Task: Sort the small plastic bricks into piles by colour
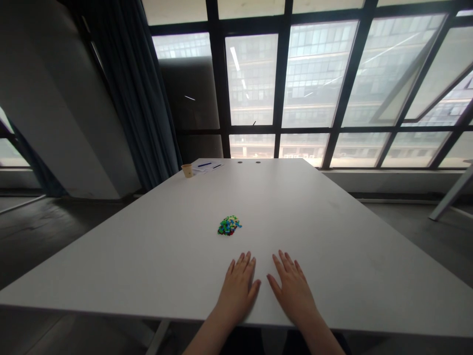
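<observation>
My left hand (238, 288) lies flat on the white table (288, 212) near its front edge, fingers stretched out and holding nothing. Beside it, a short gap to the right, my right hand (291, 287) rests palm down in the same way, also without anything in it. Just beyond my left hand sits a small heap of colourful pieces (229, 225), mostly green and blue with some yellow, white and dark red. The single pieces are too small to make out their kind. Neither hand touches the heap.
At the table's far left stand a tan paper cup (187, 170) and papers (209, 166) with a blue pen (204, 164) on them. Two dark round fittings (257, 162) are set in the far end. Behind are windows (314, 74) and a dark curtain (129, 88).
</observation>
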Demonstrator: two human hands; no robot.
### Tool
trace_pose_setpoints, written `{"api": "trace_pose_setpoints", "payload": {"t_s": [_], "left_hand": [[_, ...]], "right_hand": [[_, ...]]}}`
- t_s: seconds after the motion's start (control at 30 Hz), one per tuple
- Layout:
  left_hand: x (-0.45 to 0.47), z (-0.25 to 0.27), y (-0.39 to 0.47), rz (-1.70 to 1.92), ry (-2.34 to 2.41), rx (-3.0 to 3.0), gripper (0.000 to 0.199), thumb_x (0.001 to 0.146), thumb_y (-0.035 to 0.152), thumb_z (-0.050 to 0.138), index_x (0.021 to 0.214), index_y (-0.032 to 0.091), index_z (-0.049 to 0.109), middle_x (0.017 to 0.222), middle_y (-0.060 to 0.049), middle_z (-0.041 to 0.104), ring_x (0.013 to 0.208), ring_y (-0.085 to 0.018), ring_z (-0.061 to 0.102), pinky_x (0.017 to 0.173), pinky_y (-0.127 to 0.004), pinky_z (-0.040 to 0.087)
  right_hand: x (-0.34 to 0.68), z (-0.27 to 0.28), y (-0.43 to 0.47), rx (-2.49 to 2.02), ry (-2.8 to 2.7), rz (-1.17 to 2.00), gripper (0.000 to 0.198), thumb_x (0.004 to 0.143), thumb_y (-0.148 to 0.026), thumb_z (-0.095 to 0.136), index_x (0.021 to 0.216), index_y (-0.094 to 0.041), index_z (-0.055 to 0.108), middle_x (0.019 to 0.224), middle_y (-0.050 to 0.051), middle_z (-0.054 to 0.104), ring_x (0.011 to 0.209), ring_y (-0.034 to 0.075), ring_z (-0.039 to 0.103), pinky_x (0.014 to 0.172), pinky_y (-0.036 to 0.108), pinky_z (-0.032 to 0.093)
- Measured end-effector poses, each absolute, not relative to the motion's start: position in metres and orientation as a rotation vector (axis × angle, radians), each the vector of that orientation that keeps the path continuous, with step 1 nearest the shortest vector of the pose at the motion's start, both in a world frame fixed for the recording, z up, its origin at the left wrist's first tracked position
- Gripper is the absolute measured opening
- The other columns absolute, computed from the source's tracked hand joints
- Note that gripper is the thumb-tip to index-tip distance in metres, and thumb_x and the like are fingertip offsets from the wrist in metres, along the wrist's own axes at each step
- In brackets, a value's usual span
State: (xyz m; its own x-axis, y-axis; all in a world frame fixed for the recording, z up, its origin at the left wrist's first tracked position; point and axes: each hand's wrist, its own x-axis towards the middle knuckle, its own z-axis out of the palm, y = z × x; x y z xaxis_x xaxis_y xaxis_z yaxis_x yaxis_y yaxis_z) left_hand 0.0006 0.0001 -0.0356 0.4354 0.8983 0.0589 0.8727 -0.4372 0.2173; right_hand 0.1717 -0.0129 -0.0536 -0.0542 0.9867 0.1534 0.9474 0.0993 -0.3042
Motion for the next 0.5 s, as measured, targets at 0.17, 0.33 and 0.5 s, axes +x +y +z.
{"api": "trace_pose_setpoints", "payload": {"t_s": [0.17,0.33,0.5], "left_hand": [[0.004,-0.022,0.0,0.225,1.591,2.508,0.049,0.083,0.034,0.039,0.129,0.018,0.039,0.137,-0.01,0.035,0.126,-0.024,0.032,0.103,-0.043,0.026],[-0.003,0.006,0.066,0.313,1.629,2.49,0.031,0.08,0.014,0.038,0.1,0.018,0.061,0.102,-0.007,0.062,0.097,-0.018,0.056,0.086,-0.03,0.041],[-0.007,0.012,0.147,0.562,1.995,2.406,0.031,0.079,0.009,0.037,0.092,0.018,0.064,0.097,-0.007,0.061,0.096,-0.019,0.053,0.08,-0.03,0.04]], "right_hand": [[0.171,-0.05,-0.014,-1.935,-2.087,0.166,0.058,0.084,-0.049,0.032,0.132,-0.017,0.038,0.139,0.009,0.03,0.129,0.026,0.024,0.104,0.043,0.018],[0.176,-0.022,0.005,-1.914,-2.192,0.172,0.045,0.081,-0.04,0.041,0.119,-0.018,0.053,0.122,0.012,0.052,0.112,0.027,0.046,0.09,0.038,0.036],[0.184,0.004,0.066,-1.916,-2.227,0.158,0.034,0.083,-0.036,0.039,0.101,-0.018,0.061,0.097,0.011,0.063,0.089,0.021,0.057,0.074,0.031,0.041]]}}
